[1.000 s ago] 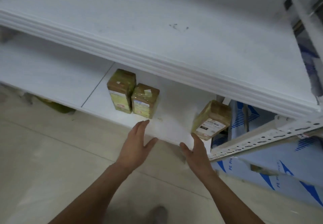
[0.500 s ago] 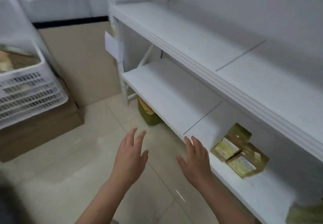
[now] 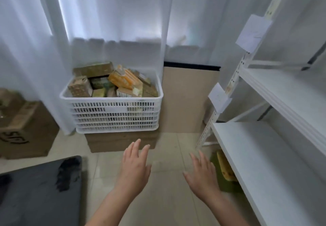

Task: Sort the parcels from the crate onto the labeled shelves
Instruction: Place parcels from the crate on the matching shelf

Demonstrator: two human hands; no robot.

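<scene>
**A:** The view has swung off the shelves (image 3: 264, 164) to the white crate (image 3: 112, 113), now straight ahead. Both hands have drawn back from the shelf edge.

**B:** Holding anything?

**A:** Nothing. The left hand (image 3: 135, 168) and right hand (image 3: 202, 174) hover above the floor, fingers straight and spread, well short of the crate.

**B:** And the parcels (image 3: 98, 86)?

**A:** Heaped in the crate, which sits on a cardboard box (image 3: 121, 142) near the shelves. They look like small taped cartons, probably stiff and light, the tape perhaps slick. The orange parcel (image 3: 126, 79) lies on top; gripping its long sides seems safest.
</scene>
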